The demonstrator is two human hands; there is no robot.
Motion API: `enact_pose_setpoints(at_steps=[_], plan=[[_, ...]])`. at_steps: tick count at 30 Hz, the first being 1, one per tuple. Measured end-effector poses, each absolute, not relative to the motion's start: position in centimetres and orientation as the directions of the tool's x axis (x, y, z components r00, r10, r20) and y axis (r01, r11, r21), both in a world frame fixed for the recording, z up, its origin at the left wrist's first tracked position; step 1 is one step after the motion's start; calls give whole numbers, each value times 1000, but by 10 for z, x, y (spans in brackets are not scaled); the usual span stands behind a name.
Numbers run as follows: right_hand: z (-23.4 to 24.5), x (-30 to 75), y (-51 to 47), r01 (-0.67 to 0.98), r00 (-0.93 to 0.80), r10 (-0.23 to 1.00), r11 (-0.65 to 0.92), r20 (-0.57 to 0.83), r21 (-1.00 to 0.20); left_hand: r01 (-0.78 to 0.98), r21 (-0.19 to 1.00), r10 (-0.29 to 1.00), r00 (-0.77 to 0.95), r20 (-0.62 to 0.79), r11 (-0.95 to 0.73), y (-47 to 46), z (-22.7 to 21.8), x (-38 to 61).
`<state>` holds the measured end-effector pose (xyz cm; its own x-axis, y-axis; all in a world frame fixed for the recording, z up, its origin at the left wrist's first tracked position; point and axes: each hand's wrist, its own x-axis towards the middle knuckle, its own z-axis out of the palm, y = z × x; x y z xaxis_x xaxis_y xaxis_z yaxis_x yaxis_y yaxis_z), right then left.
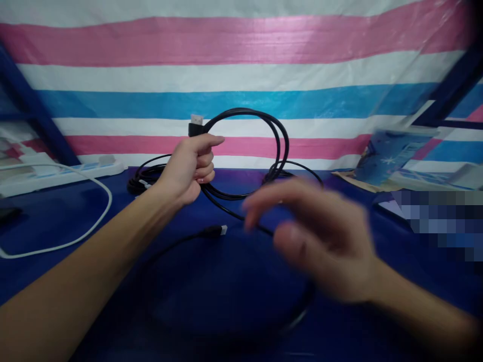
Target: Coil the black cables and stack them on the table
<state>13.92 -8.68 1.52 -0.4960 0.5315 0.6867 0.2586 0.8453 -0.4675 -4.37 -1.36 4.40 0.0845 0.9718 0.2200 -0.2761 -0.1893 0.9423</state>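
Observation:
My left hand [190,168] is closed round a black cable [281,136], holding up a loop of it above the blue table. One plug [195,124] with a silver tip sticks up above my fingers. More of the cable lies coiled on the table behind my hand, and its other plug [217,231] rests on the table below. My right hand [317,236] is blurred by motion in front of the loop, fingers loosely spread towards the lower run of cable. I cannot see it holding anything.
A white power strip [64,173] with a white cord [90,229] lies at the far left. A blue packet [388,153] and papers sit at the right. A striped pink, white and blue sheet [241,60] hangs behind the blue table [226,291].

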Motion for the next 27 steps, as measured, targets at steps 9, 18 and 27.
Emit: enact_pose_setpoints(at_steps=[9, 18, 27], plan=[[21, 148, -83, 61, -703, 605, 576, 375, -815, -248, 952, 956, 186, 227, -178, -11, 39, -47], [26, 161, -54, 460, 17, 718, 613, 696, -643, -275, 953, 823, 508, 256, -127, -33, 46, -35], [9, 169, -29, 377, 94, 622, 701, 777, -606, -213, 976, 762, 623, 174, -48, -46, 43, -34]])
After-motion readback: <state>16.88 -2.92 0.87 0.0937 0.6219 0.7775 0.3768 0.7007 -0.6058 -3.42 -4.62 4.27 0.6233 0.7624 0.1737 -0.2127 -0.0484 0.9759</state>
